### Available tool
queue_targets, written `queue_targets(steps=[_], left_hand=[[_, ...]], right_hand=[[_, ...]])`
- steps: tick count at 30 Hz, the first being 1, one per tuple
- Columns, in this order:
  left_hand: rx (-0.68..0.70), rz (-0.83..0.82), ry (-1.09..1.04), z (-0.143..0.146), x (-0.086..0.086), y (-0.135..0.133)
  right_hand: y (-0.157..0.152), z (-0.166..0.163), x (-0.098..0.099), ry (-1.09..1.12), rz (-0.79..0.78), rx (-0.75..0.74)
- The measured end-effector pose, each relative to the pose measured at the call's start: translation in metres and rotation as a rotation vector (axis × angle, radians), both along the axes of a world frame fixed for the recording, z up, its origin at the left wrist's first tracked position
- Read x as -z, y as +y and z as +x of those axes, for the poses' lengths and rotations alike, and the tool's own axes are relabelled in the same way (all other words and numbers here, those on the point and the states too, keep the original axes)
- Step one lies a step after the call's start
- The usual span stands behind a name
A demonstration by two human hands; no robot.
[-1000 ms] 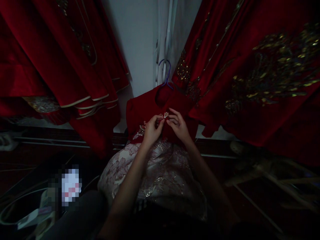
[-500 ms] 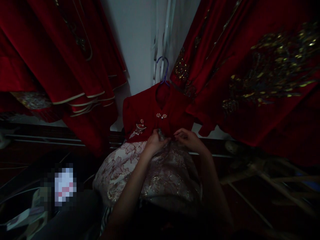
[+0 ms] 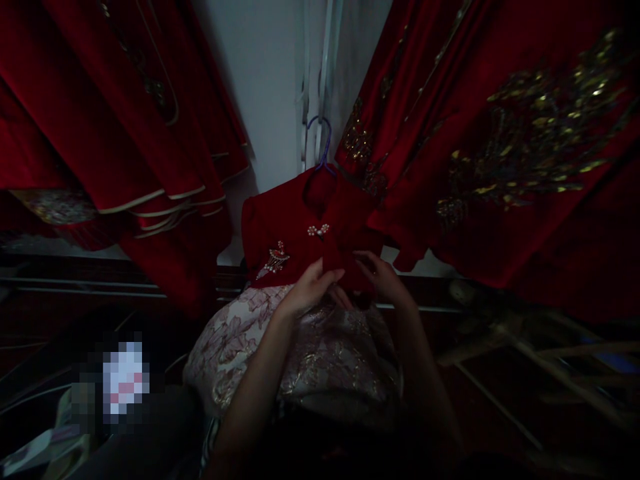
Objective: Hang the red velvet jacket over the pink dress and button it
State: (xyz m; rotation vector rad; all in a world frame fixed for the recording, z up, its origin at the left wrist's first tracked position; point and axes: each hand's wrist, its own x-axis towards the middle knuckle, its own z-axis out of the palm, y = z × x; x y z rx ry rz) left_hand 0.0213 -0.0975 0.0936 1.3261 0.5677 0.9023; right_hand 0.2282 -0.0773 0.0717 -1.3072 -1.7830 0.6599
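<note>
A short-sleeved red jacket (image 3: pixel 280 217) hangs in front of me on a purple hanger (image 3: pixel 327 143). It carries a beaded clasp (image 3: pixel 319 231) below the neckline and a jewelled brooch (image 3: pixel 275 259) on its left side. Under its hem spreads a pale brocade skirt (image 3: pixel 240 333) with pinkish flowers and gold thread. My left hand (image 3: pixel 313 288) is at the jacket's lower front edge, thumb and fingers apart, some fingertips reaching below the hem. Just to the right, my right hand (image 3: pixel 383 275) is by the jacket front with loosely parted fingers. Dim light hides the exact contact.
Red garments with pale piping (image 3: pixel 165 193) hang at left, and a red garment with gold sequins (image 3: pixel 545 127) hangs at right. Behind is a pale wall (image 3: pixel 250 73) with metal rails (image 3: pixel 324 73). A wooden frame (image 3: pixel 540 360) stands low at right; a blurred bright patch (image 3: pixel 125 377) lies low left.
My left hand has let go of the greyish fabric bunched at the jacket's front, and the jacket's red lower front now lies over it. My right hand's fingers have spread and moved slightly right.
</note>
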Motion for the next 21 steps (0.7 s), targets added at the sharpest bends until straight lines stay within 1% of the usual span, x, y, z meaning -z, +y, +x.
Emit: queue_targets(steps=[1,3,4,5,6,7,8,9,11,12,13,14,15,16,17,19,21], left_hand=[[0.037,-0.018,-0.034,-0.002,-0.012,-0.001],[0.032,0.017,-0.086,-0.008,-0.033,0.002],[-0.002,0.053,-0.086,-0.011,-0.039,0.006],[-0.049,0.089,-0.063,-0.015,-0.041,0.012],[-0.106,0.123,-0.016,-0.021,-0.039,0.019],[-0.177,0.155,0.056,-0.027,-0.033,0.026],[-0.259,0.187,0.146,-0.035,-0.023,0.033],[-0.354,0.220,0.246,-0.042,-0.011,0.039],[-0.579,0.284,0.515,-0.057,0.015,0.049],[-0.633,0.295,0.612,-0.062,0.026,0.052],[-0.641,0.302,0.652,-0.066,0.034,0.054],[-0.609,0.298,0.641,-0.069,0.039,0.054],[-0.540,0.286,0.587,-0.070,0.039,0.052],[-0.448,0.271,0.512,-0.070,0.037,0.050],[-0.353,0.251,0.439,-0.070,0.033,0.046],[-0.192,0.199,0.352,-0.069,0.021,0.036],[-0.097,0.145,0.317,-0.072,0.012,0.028]], right_hand=[[-0.001,-0.002,-0.002,0.050,-0.007,-0.026],[-0.001,-0.006,-0.003,0.107,-0.029,-0.056],[0.000,-0.007,-0.003,0.100,-0.035,-0.050],[0.001,-0.008,-0.001,0.076,-0.037,-0.034],[0.003,-0.008,0.001,0.042,-0.033,-0.011],[0.004,-0.007,0.003,0.002,-0.022,0.021],[0.005,-0.006,0.004,-0.042,-0.001,0.058],[0.005,-0.006,0.004,-0.086,0.027,0.101],[0.001,-0.008,0.000,-0.137,0.083,0.169],[-0.003,-0.012,-0.004,-0.131,0.097,0.179],[-0.007,-0.018,-0.009,-0.103,0.093,0.160],[-0.011,-0.027,-0.014,-0.055,0.077,0.116],[-0.015,-0.039,-0.019,-0.001,0.052,0.053],[-0.019,-0.051,-0.023,0.034,0.021,-0.031],[-0.021,-0.064,-0.025,0.047,0.035,-0.085],[-0.022,-0.086,-0.025,0.013,0.106,-0.109],[-0.019,-0.099,-0.020,-0.020,0.164,-0.082]])
